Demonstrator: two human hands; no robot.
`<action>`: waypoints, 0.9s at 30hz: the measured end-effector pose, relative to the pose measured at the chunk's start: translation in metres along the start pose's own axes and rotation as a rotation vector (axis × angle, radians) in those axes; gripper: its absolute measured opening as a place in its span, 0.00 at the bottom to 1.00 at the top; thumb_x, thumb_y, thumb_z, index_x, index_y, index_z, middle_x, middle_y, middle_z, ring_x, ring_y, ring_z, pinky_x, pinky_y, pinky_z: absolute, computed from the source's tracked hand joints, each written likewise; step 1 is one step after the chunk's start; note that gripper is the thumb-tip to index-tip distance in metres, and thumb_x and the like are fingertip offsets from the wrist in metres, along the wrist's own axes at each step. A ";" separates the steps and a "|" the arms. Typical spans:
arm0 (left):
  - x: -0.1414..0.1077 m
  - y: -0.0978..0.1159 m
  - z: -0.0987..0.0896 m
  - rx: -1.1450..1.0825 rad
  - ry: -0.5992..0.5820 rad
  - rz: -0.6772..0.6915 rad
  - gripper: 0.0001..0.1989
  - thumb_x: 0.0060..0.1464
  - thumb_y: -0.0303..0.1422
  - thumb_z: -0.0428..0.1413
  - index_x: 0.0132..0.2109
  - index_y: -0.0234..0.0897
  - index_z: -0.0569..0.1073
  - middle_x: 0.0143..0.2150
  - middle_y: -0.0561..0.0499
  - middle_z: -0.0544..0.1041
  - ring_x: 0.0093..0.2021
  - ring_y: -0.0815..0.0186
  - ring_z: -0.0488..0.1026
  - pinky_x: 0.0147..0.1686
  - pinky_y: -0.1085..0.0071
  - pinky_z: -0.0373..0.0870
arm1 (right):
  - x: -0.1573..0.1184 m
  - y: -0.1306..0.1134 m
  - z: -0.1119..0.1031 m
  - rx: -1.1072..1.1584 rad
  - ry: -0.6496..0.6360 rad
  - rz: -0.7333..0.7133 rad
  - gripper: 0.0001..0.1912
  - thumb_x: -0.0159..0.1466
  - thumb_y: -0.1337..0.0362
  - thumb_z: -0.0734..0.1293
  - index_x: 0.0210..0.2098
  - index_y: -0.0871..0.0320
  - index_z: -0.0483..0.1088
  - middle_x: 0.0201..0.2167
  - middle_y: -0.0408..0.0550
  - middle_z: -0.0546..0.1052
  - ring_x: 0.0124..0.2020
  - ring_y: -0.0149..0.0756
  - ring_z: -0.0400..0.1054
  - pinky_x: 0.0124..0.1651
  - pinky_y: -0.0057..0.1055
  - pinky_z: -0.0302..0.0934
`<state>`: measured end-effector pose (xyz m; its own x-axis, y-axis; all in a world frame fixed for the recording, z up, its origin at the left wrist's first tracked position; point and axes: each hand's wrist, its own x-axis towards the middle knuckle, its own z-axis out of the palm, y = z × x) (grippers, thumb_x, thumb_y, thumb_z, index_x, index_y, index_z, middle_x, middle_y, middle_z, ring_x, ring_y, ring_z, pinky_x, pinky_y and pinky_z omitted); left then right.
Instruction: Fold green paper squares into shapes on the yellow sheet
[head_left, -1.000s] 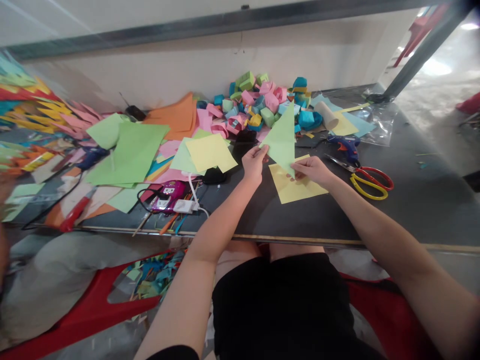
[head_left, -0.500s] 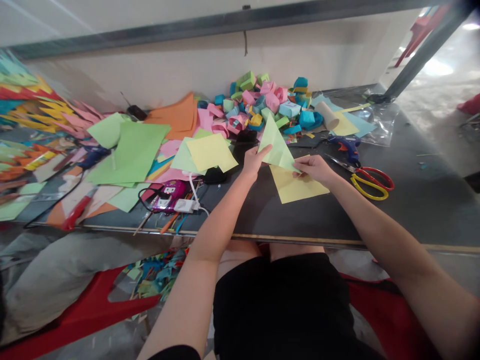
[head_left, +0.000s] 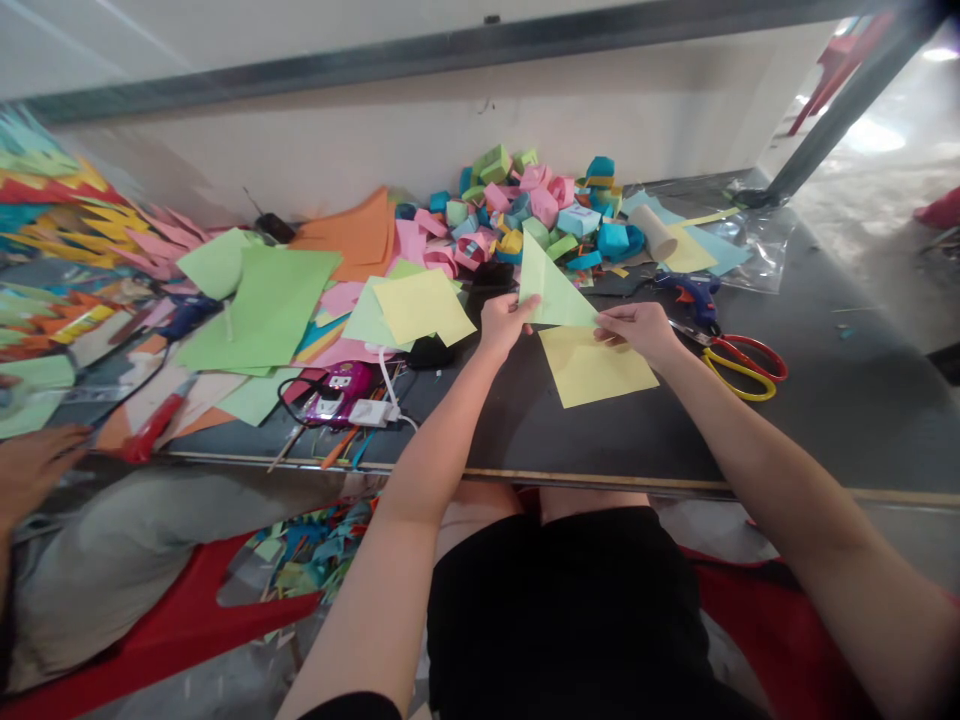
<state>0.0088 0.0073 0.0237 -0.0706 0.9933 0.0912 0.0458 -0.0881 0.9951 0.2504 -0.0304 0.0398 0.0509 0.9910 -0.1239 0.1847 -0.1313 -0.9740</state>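
Note:
A pale green sheet of paper (head_left: 553, 288), folded into a triangle, is held up over the table between my two hands. My left hand (head_left: 507, 325) pinches its left side, thumb in front. At the lower right corner, the fingers of my right hand (head_left: 636, 328) are closed on the same paper. Below them a yellow paper square (head_left: 596, 368) lies flat on the dark table. Scissors with one red and one yellow handle (head_left: 742, 365) rest just right of my right hand, beside a blue glue gun (head_left: 691, 295).
Behind my hands is a heap of small folded paper pieces (head_left: 540, 205). A cardboard tube (head_left: 652, 232) lies at back right. Left are green sheets (head_left: 259, 305), a purple power strip (head_left: 339, 390) and a red-handled tool (head_left: 154, 428). A co-worker's hand (head_left: 41, 465) is at far left.
The folded green paper has turned slightly, and my right hand has shifted a little right and up with its corner. A co-worker's hand has come into view at the far left.

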 end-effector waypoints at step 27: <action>-0.003 0.009 -0.002 -0.099 -0.297 -0.105 0.19 0.46 0.45 0.74 0.27 0.35 0.80 0.21 0.54 0.72 0.15 0.78 0.58 0.15 0.75 0.51 | 0.004 0.001 -0.004 0.004 0.051 -0.217 0.37 0.51 0.36 0.77 0.47 0.58 0.81 0.35 0.52 0.85 0.27 0.34 0.76 0.28 0.30 0.69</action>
<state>0.0074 0.0030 0.0328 0.2246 0.9744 -0.0130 -0.0444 0.0236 0.9987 0.2546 -0.0266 0.0387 0.0603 0.9933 0.0983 0.1931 0.0851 -0.9775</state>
